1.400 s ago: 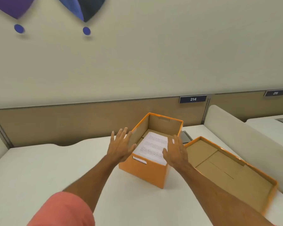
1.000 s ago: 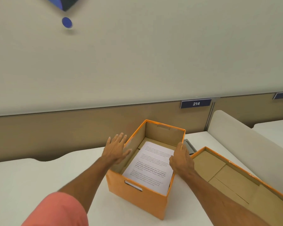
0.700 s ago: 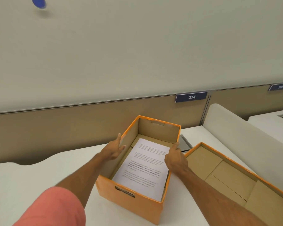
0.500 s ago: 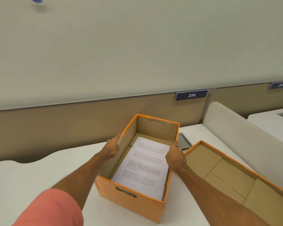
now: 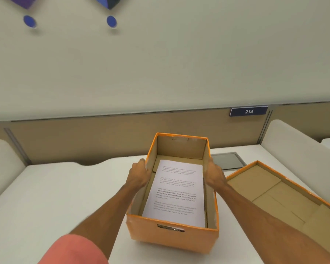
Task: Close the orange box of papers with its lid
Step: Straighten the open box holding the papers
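Observation:
An open orange box (image 5: pixel 171 236) stands on the white desk (image 5: pixel 51 197) in front of me, with a stack of printed papers (image 5: pixel 176 193) lying flat inside. My left hand (image 5: pixel 138 175) grips the box's left wall near the rim. On the right wall, my right hand (image 5: pixel 214 174) holds the rim the same way. The orange lid (image 5: pixel 286 199) lies upside down on the desk to the right of the box, its brown cardboard inside facing up, partly cut off by the frame's edge.
A tan partition (image 5: pixel 84 140) with a "214" sign (image 5: pixel 249 111) runs behind the desk. A grey cable hatch (image 5: pixel 227 161) is set in the desk behind the box. Pale side dividers stand at left (image 5: pixel 2 166) and right (image 5: pixel 297 149).
Both hands went from hovering open to gripping the box's side walls. The box has been turned square to me and pulled nearer.

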Available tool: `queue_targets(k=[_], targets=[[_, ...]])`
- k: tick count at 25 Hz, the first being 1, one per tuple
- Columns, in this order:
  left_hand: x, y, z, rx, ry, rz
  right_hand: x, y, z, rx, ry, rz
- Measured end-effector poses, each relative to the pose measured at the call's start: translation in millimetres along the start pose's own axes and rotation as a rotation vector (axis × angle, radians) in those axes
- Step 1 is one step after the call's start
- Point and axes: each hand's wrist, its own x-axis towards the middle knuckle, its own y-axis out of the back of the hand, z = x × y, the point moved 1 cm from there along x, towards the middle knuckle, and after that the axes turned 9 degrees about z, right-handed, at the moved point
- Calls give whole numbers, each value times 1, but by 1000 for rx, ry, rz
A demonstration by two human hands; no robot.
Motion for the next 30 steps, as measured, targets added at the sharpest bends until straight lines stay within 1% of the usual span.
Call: queue_targets(k=[3, 6, 9, 13, 17, 21, 27, 30], targets=[[-39, 18, -17, -13, 49, 84, -37, 0, -6, 6, -1, -5], [-80, 29, -32, -89, 122, 141, -70, -2, -6, 13, -3, -6], [-112, 34, -44, -96, 169, 165, -93, -6, -6, 3, 2, -20], [-137, 35, -58, -84, 189, 215, -109, -11, -7, 26, 12, -31], [-154, 31, -66, -57, 213, 214, -122, -20, -3, 44, 7, -52], [-163, 29, -66, -1, 193, 196, -129, -23, 4, 83, -29, -71], [-162, 32, -63, 171, 143, 151, -134, -16, 2, 61, 52, -166], [-156, 34, -54, 289, 49, 200, -138, -10, 1, 12, 105, -142]])
